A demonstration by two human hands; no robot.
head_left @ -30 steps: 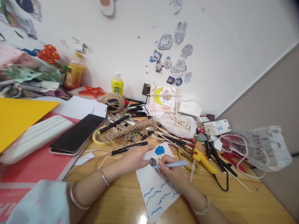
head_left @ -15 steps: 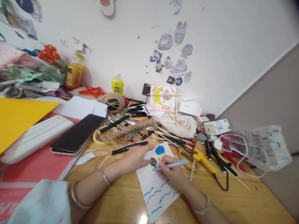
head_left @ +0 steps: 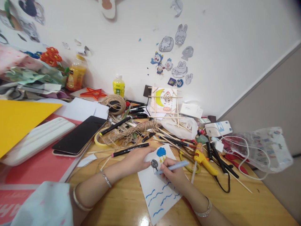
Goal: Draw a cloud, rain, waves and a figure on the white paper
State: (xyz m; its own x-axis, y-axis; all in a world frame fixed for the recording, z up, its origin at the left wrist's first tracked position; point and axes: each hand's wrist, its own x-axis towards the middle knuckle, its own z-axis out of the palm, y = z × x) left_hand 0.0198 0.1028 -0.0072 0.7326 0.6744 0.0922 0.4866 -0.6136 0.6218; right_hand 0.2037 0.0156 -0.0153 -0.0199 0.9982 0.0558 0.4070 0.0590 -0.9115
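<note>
A sheet of white paper point(head_left: 150, 191) lies at a slant on the table, with blue wavy lines on its lower half. Near its top are a blue cloud with small yellow marks and a black scribbled round shape with a short line below. My right hand point(head_left: 176, 174) grips a light blue pen point(head_left: 176, 165), its tip on the paper just under the black shape. Against the sheet's upper left edge rests my left hand point(head_left: 137, 160), fingers stretched out and thumb beside the black shape. A black marker point(head_left: 130, 149) lies just beyond that hand.
A yellow glue gun point(head_left: 204, 161) lies right of the paper, among markers and a white cable. Behind are tangled twine point(head_left: 136, 131) and a stick frame point(head_left: 164, 114) with a moon drawing. Leftward lie a black phone point(head_left: 80, 135) and yellow paper point(head_left: 25, 121). Bottles stand along the wall.
The line under the black shape looks a little longer, and the pen tip has shifted very slightly. My left hand stays in place; the view has tilted a touch.
</note>
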